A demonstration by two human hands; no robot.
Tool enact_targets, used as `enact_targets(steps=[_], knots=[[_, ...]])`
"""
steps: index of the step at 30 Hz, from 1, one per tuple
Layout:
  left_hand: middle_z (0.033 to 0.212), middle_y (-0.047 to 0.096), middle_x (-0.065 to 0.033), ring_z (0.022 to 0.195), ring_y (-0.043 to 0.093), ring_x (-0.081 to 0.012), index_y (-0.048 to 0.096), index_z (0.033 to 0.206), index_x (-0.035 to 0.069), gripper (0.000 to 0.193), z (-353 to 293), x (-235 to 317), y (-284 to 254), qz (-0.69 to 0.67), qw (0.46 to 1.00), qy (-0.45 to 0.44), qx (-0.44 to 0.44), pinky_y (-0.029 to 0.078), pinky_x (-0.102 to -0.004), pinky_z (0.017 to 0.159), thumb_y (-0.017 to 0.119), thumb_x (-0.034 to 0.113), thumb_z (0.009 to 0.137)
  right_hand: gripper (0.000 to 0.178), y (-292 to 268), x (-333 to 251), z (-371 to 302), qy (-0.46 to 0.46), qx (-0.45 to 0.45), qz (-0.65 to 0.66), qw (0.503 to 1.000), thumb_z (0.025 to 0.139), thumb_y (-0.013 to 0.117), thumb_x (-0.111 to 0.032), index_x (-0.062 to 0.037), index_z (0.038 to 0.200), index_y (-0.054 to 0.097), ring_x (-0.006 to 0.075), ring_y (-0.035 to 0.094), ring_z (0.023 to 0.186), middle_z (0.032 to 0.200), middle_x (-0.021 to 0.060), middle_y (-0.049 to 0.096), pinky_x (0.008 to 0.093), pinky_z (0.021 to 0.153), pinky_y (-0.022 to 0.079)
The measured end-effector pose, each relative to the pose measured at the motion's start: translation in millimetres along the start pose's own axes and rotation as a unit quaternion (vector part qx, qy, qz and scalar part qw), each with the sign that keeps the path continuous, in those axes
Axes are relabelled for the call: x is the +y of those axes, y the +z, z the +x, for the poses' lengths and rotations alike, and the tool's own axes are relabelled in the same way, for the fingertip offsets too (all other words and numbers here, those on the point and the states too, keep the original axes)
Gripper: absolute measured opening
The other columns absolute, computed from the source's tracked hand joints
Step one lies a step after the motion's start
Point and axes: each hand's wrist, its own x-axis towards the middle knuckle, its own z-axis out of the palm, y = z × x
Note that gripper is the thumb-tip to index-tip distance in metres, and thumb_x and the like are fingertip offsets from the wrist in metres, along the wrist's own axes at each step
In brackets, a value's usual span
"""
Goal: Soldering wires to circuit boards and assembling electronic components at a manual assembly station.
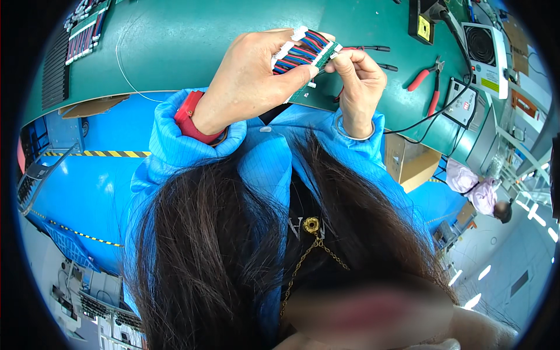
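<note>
Above the bench edge, my left hand [248, 73] is closed round a bundle of short red, blue and black wires [296, 56] with white plug ends. These wires meet a narrow green circuit board [325, 54] lined with white connectors. My right hand [357, 81] pinches a small white connector [336, 52] at the board's right end between thumb and fingertips. The fingers partly cover the connector, and my left palm hides part of the bundle.
Red-handled cutters [436, 81] lie right on the green bench [175, 41], near a white control box [461, 102], a fan unit [486, 58] and a stand with yellow sponge [424, 26]. Wired boards [86, 38] sit far left beside a black ridged rack [55, 70]. A cable [420, 123] crosses the right edge.
</note>
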Motion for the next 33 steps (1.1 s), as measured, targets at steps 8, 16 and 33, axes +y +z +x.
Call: enact_targets(steps=[8, 16, 33], knots=[[0.077, 0.062, 0.0007, 0.06, 0.053, -0.0026, 0.062, 0.121, 0.003, 0.035, 1, -4, 0, 0.016, 1.0, 0.023, -0.009, 0.044, -0.0187, 0.052, 0.066, 0.003, 0.086, 0.01, -4, -3, 1, 0.025, -0.027, -0.017, 0.999, 0.087, 0.07, -0.007, 0.0025, 0.089, 0.069, 0.0088, 0.062, 0.068, 0.073, 0.0053, 0.068, 0.0199, 0.064, 0.048], [0.081, 0.066, -0.0015, 0.065, 0.059, -0.0048, 0.063, 0.116, -0.001, 0.031, 1, -4, -5, 0.005, 1.0, 0.011, -0.015, 0.049, -0.0199, 0.057, 0.068, 0.004, 0.085, 0.008, 0, -2, 0, 0.021, -0.018, -0.023, 0.999, 0.086, 0.07, -0.006, 0.0023, 0.087, 0.07, 0.0084, 0.061, 0.068, 0.073, 0.0052, 0.067, 0.0201, 0.064, 0.047], [0.102, 0.068, -0.0066, 0.092, 0.067, -0.015, 0.061, 0.115, 0.004, 0.031, 19, -59, -22, -0.298, 0.945, -0.132, 0.032, 0.055, -0.0292, 0.082, 0.07, 0.011, 0.086, 0.013, -17, -1, 0, -0.019, -0.121, -0.028, 0.992, 0.081, 0.071, 0.003, 0.0032, 0.094, 0.071, 0.0108, 0.06, 0.079, 0.087, 0.0063, 0.067, 0.0217, 0.072, 0.048]])
